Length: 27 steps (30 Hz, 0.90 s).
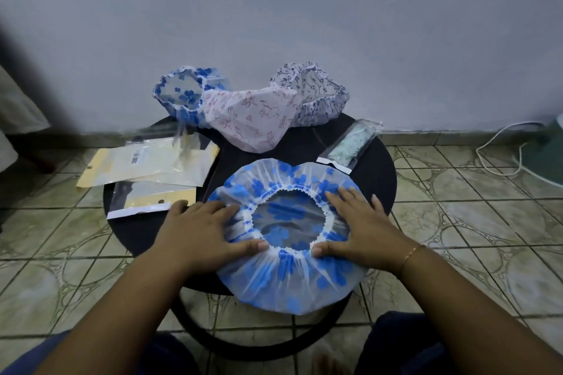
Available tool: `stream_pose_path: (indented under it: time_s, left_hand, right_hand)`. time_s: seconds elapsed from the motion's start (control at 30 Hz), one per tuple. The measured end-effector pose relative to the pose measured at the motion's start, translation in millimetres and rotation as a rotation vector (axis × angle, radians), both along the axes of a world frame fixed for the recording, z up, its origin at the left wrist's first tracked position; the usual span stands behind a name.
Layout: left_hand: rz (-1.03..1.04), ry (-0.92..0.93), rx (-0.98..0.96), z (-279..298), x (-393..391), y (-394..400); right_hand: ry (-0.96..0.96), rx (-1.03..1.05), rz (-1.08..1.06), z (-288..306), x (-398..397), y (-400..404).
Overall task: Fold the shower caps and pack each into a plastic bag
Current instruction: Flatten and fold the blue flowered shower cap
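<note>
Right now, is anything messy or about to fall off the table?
Yes. The flat blue cap sticks out over the table's near edge, held only by both hands. On the left, the yellow bags hang off the edge too.

Pale wall [304, 9], patterned floor tiles [457, 207], round black table [374, 161].
</note>
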<state>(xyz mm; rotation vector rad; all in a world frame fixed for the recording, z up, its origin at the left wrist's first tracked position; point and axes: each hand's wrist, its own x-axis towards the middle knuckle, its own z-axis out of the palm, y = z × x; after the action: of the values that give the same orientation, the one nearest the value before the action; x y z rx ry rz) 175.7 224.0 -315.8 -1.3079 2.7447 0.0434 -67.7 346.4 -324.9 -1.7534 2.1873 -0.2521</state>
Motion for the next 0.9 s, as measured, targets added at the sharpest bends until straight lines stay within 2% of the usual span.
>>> stream_pose_path:
  time_s: [0.13,0.17,0.23,0.3,0.37,0.5,0.57,0.7,0.8,0.9]
  left_hand:
    - [0.063,0.044,-0.061,7,5,-2]
    - [0.079,0.042,-0.067,8,6,-4]
    - [0.096,0.032,-0.068,7,5,-8]
    - [0.101,0.033,-0.068,6,1,-9]
    - [0.108,0.049,-0.084,4,-3,-8]
    - [0.077,0.254,-0.186,-3,-10,-11]
    - [0.016,0.342,-0.199,-5,-11,-15]
    - [-0.085,0.253,-0.051,-8,-15,-26]
    - [-0.065,0.244,-0.013,-11,-20,-33]
    - [-0.002,0.222,0.001,-13,-26,-37]
  right_hand:
    - [-0.28,-0.367,-0.087,11,-3,-16]
    - [-0.312,-0.482,-0.132,13,-7,-24]
    - [-0.235,-0.617,-0.213,13,-22,-39]
    - [-0.115,-0.563,-0.267,9,-39,-54]
    - [-0.028,-0.394,-0.263,1,-52,-64]
    - [-0.03,-0.224,-0.205,-2,-60,-80]
    - [-0.067,-0.227,-0.247,-3,-65,-86]
    - [-0.073,-0.242,-0.316,-8,-79,-92]
    - [-0.088,-0.271,-0.329,-9,-85,-95]
    - [-0.139,-0.439,-0.341,0,-80,-94]
